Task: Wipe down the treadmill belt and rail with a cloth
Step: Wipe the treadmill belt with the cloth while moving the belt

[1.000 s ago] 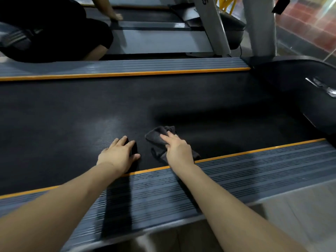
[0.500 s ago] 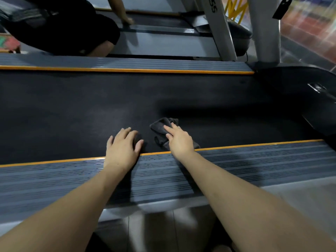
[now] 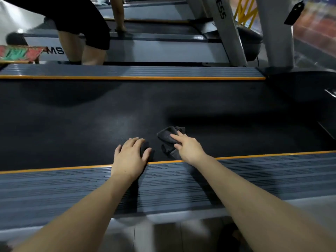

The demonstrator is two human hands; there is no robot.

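Note:
The black treadmill belt [image 3: 91, 120] runs across the view, with a grey ribbed rail [image 3: 254, 177] edged in orange along its near side. A dark grey crumpled cloth [image 3: 168, 134] lies on the belt close to that orange edge. My right hand [image 3: 189, 148] presses flat on the cloth, fingers stretched over it. My left hand [image 3: 130, 157] rests palm-down on the belt's near edge, just left of the cloth, fingers spread and holding nothing.
A far grey rail [image 3: 163, 71] with an orange strip borders the belt's other side. The dark motor cover [image 3: 309, 91] rises at right beside grey uprights [image 3: 272, 33]. Another person [image 3: 81, 30] bends over the neighbouring treadmill [image 3: 163, 50] behind.
The view has tilted up and back, showing more of the near rail and floor. Both hands keep almost the same spots on the belt. The person behind has shifted and now stands more upright.

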